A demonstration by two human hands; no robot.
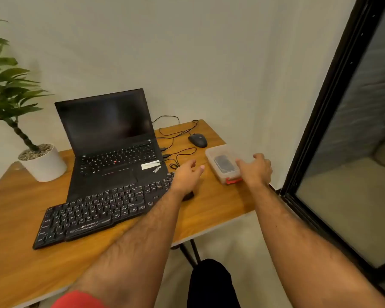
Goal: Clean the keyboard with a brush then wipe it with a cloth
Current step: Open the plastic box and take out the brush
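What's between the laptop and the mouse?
Head view: only loose black cables on bare table between laptop and mouse.

Table (pixel 211 210): wood-grain top, warm brown, showing a soft sheen. Keyboard (pixel 93 216): black plastic, matt keys. Laptop (pixel 111 138): matt black casing, screen reflecting faintly. Mouse (pixel 197 140): dark smooth plastic. Lidded box (pixel 223 163): translucent plastic, looking cloudy, with a red plastic clasp. Plant pot (pixel 45 165): white, smooth, holding rough gravel.
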